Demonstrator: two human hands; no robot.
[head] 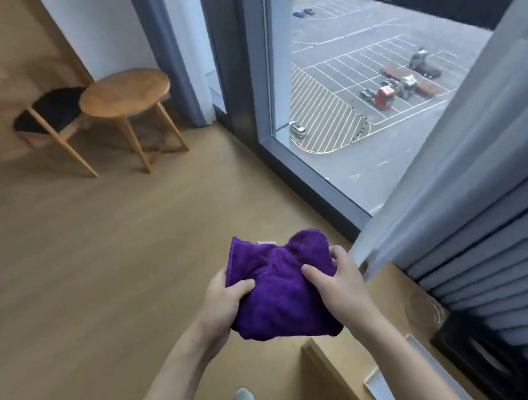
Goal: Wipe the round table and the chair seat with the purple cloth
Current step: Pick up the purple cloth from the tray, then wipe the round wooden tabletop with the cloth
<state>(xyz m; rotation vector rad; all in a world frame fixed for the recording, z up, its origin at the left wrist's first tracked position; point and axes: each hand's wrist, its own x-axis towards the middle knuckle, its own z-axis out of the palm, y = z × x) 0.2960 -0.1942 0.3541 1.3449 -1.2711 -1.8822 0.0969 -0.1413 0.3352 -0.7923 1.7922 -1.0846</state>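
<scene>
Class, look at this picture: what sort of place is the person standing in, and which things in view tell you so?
Probably a hotel or apartment room, high up. A round table and a chair stand in a corner on wood flooring, grey curtains hang nearby, and a floor-length window looks far down on a car park.

Pale wood floor [91,254] is running to a white wall [104,34]; daylight is coming through a tall window [357,88] — grey curtains [470,189] hanging either side — overlooking a parking lot [356,66]

Single head-worn wide-angle view, angled forward and down; hands close at lower centre, round table [124,91] far upper left.
</scene>
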